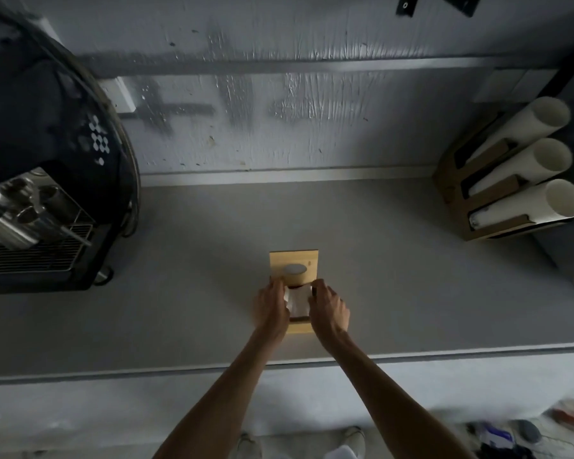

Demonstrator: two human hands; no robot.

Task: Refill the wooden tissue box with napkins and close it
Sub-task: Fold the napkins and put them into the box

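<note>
Now, fingers: the left hand [272, 308] and right hand [328, 309] curl inward over the wooden tissue box [294, 294]; the fingers [316, 288] pinch at the edges of white napkins [298, 303], but how firm the hold is cannot be told.
Napkins: a white wad between the two hands, sitting in the open near half of the box, partly covered by both palms.
Lid: a pale wooden panel [294, 260] with a grey oval opening [294, 269] lies over the far half of the box, pushed away from the person.
Key relation: the box's long axis runs straight away from the person; the hands flank it left and right, about equally near, and the lid lies just beyond the fingertips. Closing would likely mean drawing the lid back toward the body.
Box position: centre of the grey desk [411, 276], near its front edge, well apart from everything else.
Left of desk: a dark coffee machine [47, 193] with metal parts.
Right of desk: a cardboard holder with three white tubes of cups [517, 173].
Hidden or unclear: the box's side walls, the depth of the napkin stack, and whether the lid slides or lifts. Picture is dim and soft.
Stage, as a guess: napkins being tucked in; lid not yet shut.
</note>
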